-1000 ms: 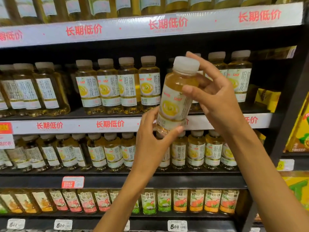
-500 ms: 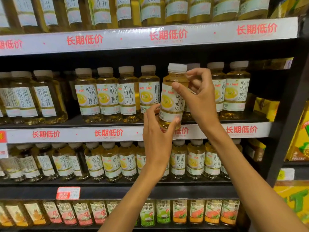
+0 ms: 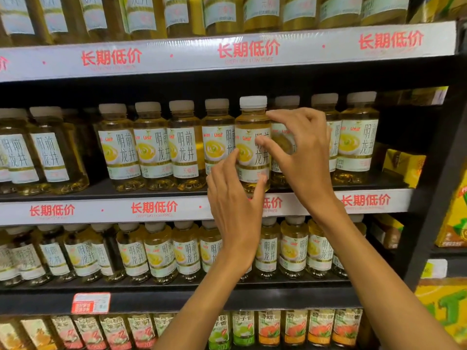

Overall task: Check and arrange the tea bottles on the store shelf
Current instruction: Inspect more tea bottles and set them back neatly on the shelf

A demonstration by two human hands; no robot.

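Store shelving with black boards and white edge strips (image 3: 101,210) printed in red Chinese characters.

Far left, middle shelf (image 3: 75,192): two pale-capped bottles of golden tea (image 3: 48,152), a little apart from the rest. Next, a tight row of matching bottles (image 3: 151,147), white labels with a yellow cup picture and dark vertical characters, all upright and facing forward. Above, the bottoms of a further row of yellow bottles (image 3: 219,11). Below, another shelf of the same tea (image 3: 161,251), and under that a red price tag (image 3: 91,303) and a bottom row of smaller bottles with pink, green and orange labels (image 3: 295,327).

Centre: left hand (image 3: 235,208) raised from below, forefinger on the left of the label and thumb at the lower right, lightly pinching the base of one tea bottle (image 3: 252,122). Tea bottle upright on the middle shelf at the front edge, in line with its neighbours, touching the bottle to its left, cap brighter white than the others, label facing out.

Just right of it: right hand (image 3: 303,152) reaching in from the right, fingers arched, forefinger tip at the bottle's shoulder and thumb tip on the label. Whether gripping or merely touching, impossible to tell. Partly hidden behind this hand, another bottle of the row.

Further right: two more matching bottles (image 3: 357,140) closing the row, then a yellow carton (image 3: 401,168) lying deeper on the shelf. Far right, beyond the black upright, large yellow boxes (image 3: 454,210) on a neighbouring unit.
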